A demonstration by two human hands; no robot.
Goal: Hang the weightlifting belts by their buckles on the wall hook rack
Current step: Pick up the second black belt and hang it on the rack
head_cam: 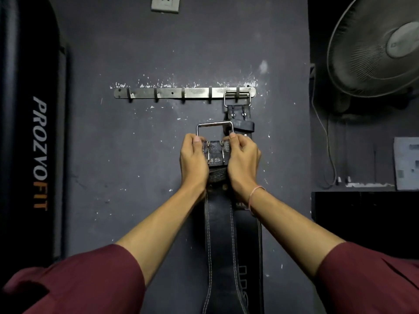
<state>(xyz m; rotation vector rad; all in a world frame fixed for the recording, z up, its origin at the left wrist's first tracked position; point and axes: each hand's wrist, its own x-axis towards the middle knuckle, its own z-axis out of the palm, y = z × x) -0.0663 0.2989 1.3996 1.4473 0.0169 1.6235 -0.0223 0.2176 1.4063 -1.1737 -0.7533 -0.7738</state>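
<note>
A metal hook rack (167, 92) with several hooks is fixed to the dark wall. One black leather belt (241, 117) hangs by its buckle on the rightmost hook. I hold a second black belt (221, 236) upright below the rack. My left hand (193, 162) and my right hand (243, 162) grip its top end on either side. Its steel buckle frame (214, 124) stands up above my thumbs, below the hooks and apart from them. The held belt's strap hangs down between my forearms and partly hides the hung belt's lower length.
A black punching bag (34, 143) stands at the left. A large fan (376, 46) is mounted at the upper right with a cable running down. A dark shelf (362, 200) sits at the right. A wall socket (165, 4) is above the rack.
</note>
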